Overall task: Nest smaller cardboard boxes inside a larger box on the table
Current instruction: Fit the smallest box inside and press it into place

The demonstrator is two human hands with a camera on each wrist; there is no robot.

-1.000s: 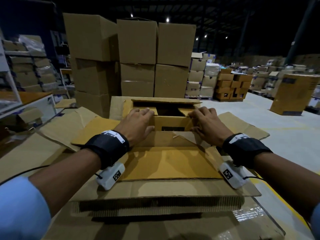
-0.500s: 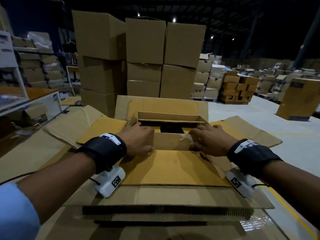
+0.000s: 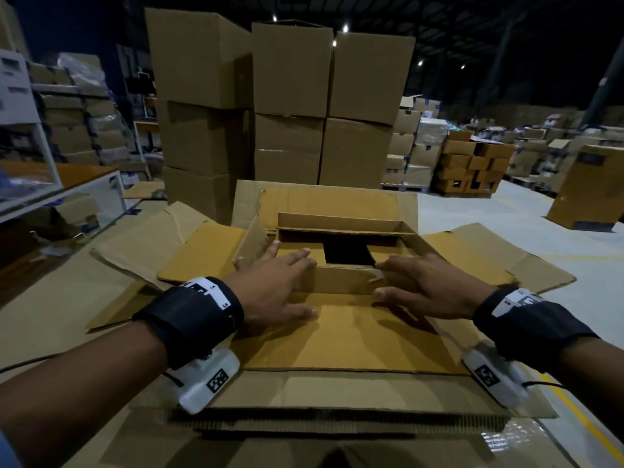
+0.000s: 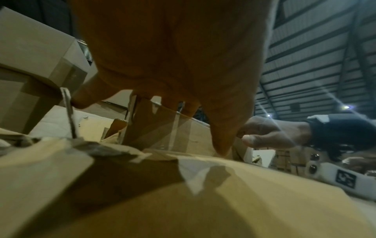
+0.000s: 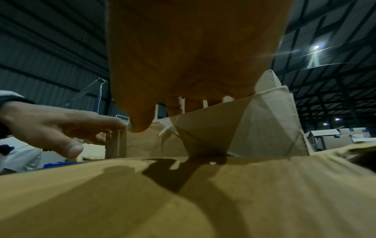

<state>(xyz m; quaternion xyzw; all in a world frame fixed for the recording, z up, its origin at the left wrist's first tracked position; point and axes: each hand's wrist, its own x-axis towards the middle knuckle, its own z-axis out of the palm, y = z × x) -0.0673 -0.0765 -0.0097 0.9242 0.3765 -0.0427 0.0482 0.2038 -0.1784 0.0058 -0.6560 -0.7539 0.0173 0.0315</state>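
A large cardboard box (image 3: 337, 339) lies in front of me with its flaps spread outward. A smaller box (image 3: 341, 280) sits down inside it; its side flaps are folded inward around a dark opening (image 3: 344, 253) and its far flap (image 3: 337, 221) stands up. My left hand (image 3: 277, 282) presses flat on the small box's left flap with straight fingers. My right hand (image 3: 429, 285) presses on the right flap in the same way, thumb against the near wall. The left wrist view shows the left hand (image 4: 173, 64) over the small box (image 4: 162, 128). The right wrist view shows the right hand (image 5: 193, 56) on it.
A tall stack of closed cardboard boxes (image 3: 287, 96) stands right behind the large box. Flattened cardboard (image 3: 50, 298) covers the table at the left, beside a white bench (image 3: 84, 184). At the right are stacked boxes on pallets (image 3: 472, 163) and a brown box (image 3: 587, 187) on the floor.
Both hands have drawn back toward me across the small box's top. The small box sits lower inside the large box than a second ago.
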